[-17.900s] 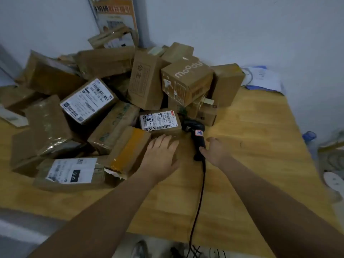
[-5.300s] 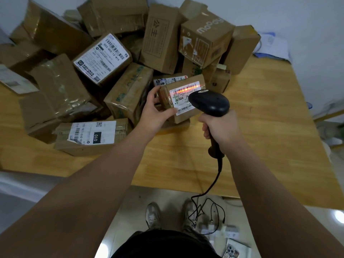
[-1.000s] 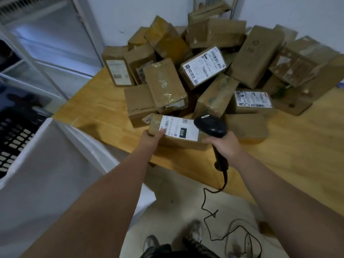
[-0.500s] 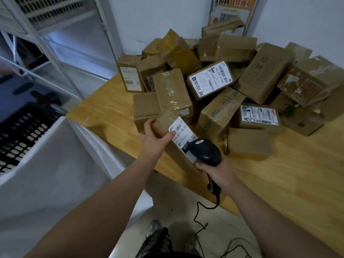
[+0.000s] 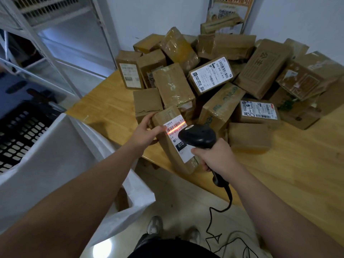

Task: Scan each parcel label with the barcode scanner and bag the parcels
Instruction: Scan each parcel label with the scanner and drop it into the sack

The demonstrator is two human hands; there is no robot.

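Left hand gripping a long parcel tilted over the worktop near edge, label up, right hand clasping the scanner, red line across the barcode

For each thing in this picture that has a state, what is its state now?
010-label parcel, tilted, gripped by the left hand.
Barcode scanner, gripped by the right hand, red line lit across the parcel's barcode.
Parcel pile, lying jumbled on the wooden table.
White bag, beside the table, inside not visible.
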